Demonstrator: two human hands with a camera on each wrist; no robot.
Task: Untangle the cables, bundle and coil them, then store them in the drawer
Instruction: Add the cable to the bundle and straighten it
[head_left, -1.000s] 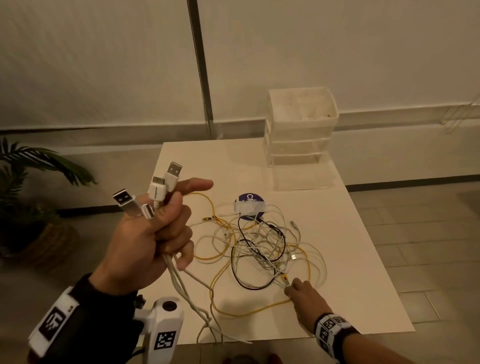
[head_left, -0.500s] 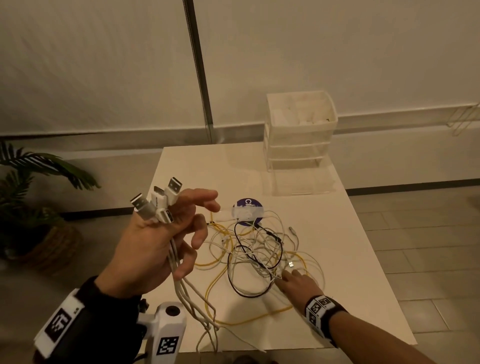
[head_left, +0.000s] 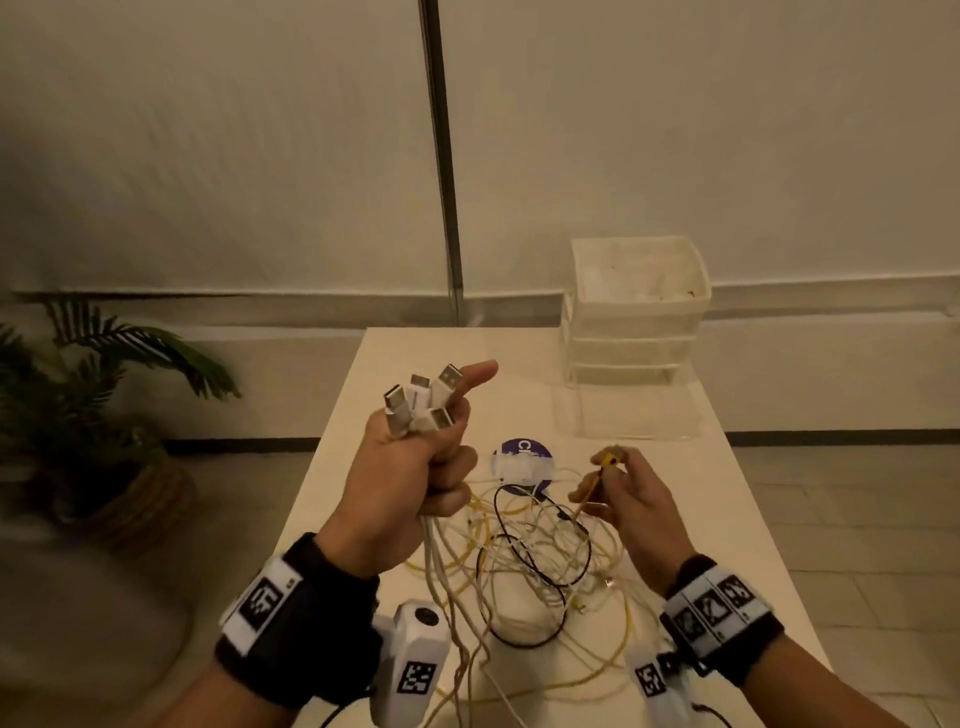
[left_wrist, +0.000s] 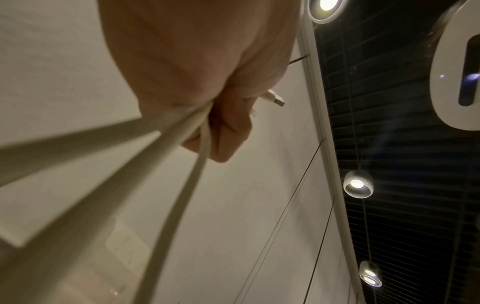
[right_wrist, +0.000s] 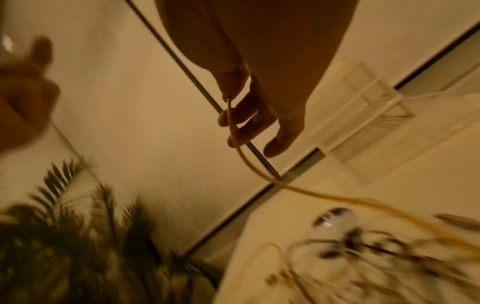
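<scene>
Gripping four white plug ends (head_left: 423, 402) in a fist, the left hand (head_left: 402, 486) is raised above the table (head_left: 727, 499); the right hand (head_left: 631, 501) pinches the yellow cable (head_left: 587, 493) just behind its plug. Light, limp cords — best held at the stiff plugs. The tangle (head_left: 540, 561) on the table snags everything; the drawer unit (head_left: 634, 312) stands beyond.

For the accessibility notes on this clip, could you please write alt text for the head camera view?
The left hand grips a bunch of white cables with their USB plugs sticking up, while the right hand pinches the plug end of a yellow cable above a tangle of cables on a white table. A white drawer unit stands at the table's far edge.
</scene>
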